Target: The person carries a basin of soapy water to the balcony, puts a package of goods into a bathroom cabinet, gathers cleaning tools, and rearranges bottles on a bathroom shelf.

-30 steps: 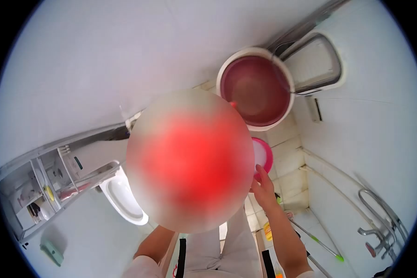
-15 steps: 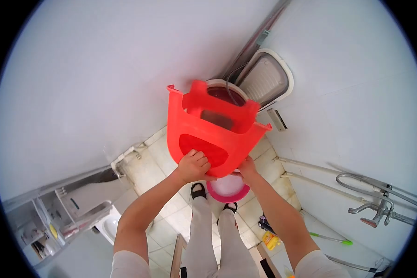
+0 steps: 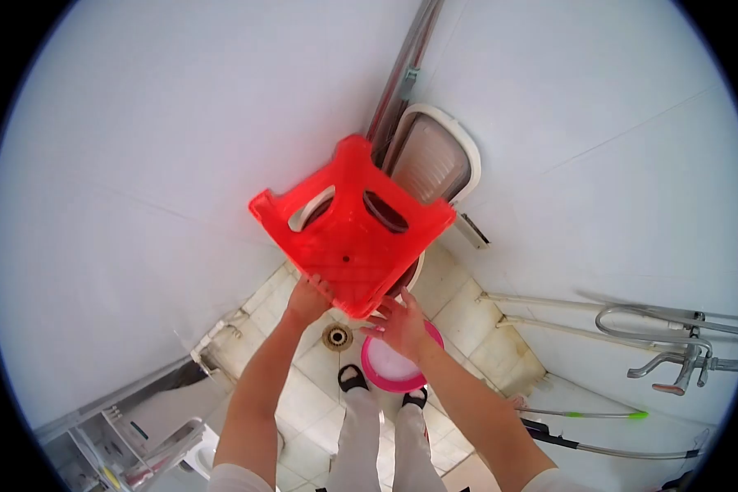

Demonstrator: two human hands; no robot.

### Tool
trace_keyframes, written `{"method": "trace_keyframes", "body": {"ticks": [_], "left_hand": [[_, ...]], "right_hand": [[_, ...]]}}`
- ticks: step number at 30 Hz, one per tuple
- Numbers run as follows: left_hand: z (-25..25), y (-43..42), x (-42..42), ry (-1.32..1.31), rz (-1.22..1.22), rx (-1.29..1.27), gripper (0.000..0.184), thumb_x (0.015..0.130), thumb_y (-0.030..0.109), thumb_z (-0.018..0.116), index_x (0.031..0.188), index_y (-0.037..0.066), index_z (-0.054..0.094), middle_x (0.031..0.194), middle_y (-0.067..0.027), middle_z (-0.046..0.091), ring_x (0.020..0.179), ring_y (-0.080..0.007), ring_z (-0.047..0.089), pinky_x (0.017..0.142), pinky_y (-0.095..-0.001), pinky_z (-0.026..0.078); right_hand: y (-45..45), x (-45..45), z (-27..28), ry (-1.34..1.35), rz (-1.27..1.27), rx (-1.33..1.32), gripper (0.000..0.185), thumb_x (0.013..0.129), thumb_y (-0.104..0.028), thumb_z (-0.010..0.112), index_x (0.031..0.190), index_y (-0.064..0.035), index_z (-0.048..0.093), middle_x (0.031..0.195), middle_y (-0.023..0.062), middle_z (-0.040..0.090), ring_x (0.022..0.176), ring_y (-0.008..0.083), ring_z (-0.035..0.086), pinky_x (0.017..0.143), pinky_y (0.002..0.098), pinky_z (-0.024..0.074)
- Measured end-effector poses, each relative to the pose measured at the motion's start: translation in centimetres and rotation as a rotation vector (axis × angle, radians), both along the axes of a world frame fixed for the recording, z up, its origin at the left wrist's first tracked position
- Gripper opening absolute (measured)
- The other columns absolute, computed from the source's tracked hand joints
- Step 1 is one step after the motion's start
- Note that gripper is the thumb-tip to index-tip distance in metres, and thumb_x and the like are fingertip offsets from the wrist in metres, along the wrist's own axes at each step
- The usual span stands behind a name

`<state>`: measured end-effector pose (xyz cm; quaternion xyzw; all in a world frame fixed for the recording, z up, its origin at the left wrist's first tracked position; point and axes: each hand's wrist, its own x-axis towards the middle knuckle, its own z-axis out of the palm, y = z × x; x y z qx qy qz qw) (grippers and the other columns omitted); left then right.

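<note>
A red plastic stool (image 3: 361, 234) is tipped in front of me, its hollow underside and legs facing up toward the camera. My left hand (image 3: 307, 300) is closed on its near left edge, with the fingers curled over the rim. Beside the near right edge is my right hand (image 3: 402, 328), its fingers spread; whether the fingertips touch the stool I cannot tell. Below the right hand a pink basin (image 3: 395, 385) with whitish contents stands on the tiled floor. Part of a round tub (image 3: 418, 275) shows behind the stool, mostly hidden by it.
A pale, ribbed folding basin (image 3: 435, 160) leans in the corner by the pipes (image 3: 406, 78). A floor drain (image 3: 337, 337) lies left of the pink basin. On the right wall are a tap (image 3: 676, 369) and low pipes (image 3: 549, 299). A shelf unit (image 3: 152, 443) stands lower left.
The stool has turned so its underside faces me and has shifted left. My right hand has loosened and spread its fingers. The view has swung, uncovering the drain and more of the pink basin.
</note>
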<state>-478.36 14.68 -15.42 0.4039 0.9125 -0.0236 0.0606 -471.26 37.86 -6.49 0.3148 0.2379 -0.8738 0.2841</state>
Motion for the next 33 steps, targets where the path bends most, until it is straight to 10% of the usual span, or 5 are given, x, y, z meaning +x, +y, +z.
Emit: {"method": "trace_keyframes", "body": {"ticks": [7,11,22,29,33], "left_hand": [[-0.1,2.1,5.6,0.059,0.776,0.295,0.051,0.078,0.025,0.064,0.125,0.011,0.052,0.136,-0.0210,0.042,0.119,-0.0384,0.046,0.095,-0.0502,0.039],[-2.5,0.6,13.8,-0.584,1.117,0.678,0.065,0.076,0.031,0.067,0.129,0.001,0.045,0.118,-0.0243,0.057,0.108,-0.0383,0.055,0.091,-0.0438,0.045],[1.5,-4.9,33.8,-0.726,1.444,0.466,0.056,0.073,0.034,0.068,0.116,-0.001,0.057,0.090,-0.0162,0.068,0.093,-0.0312,0.063,0.084,-0.0386,0.050],[7.9,-8.8,47.0,-0.660,1.535,0.280,0.048,0.072,0.033,0.068,0.108,0.001,0.064,0.093,-0.0182,0.068,0.090,-0.0313,0.065,0.081,-0.0388,0.051],[8.8,-12.4,54.8,-0.958,1.552,0.304,0.030,0.077,0.026,0.063,0.098,0.003,0.063,0.083,-0.0149,0.067,0.070,-0.0248,0.065,0.064,-0.0387,0.051]], "right_hand": [[-0.9,-0.7,-3.8,0.032,-0.043,0.097,0.054,0.092,-0.046,0.048,0.129,-0.0065,0.044,0.127,0.0090,0.051,0.114,0.0254,0.052,0.095,0.0449,0.0439],[-1.5,-1.7,-1.4,-0.103,0.001,0.153,0.046,0.094,-0.034,0.049,0.131,-0.0074,0.042,0.127,0.0108,0.052,0.113,0.0267,0.053,0.094,0.0433,0.0455],[3.2,11.8,-0.8,-0.130,0.338,0.783,0.073,0.083,-0.037,0.063,0.139,-0.0013,0.031,0.119,0.0204,0.052,0.080,0.0263,0.064,0.066,0.0372,0.0551],[13.1,24.9,0.6,-0.234,0.647,0.868,0.045,0.077,-0.037,0.068,0.101,0.0011,0.064,0.087,0.0116,0.065,0.069,0.0188,0.063,0.061,0.0329,0.0523],[15.0,11.4,9.0,0.278,0.575,1.176,0.040,0.079,-0.044,0.065,0.078,-0.0043,0.065,0.070,0.0078,0.063,0.069,0.0216,0.060,0.066,0.0385,0.0483]]}}
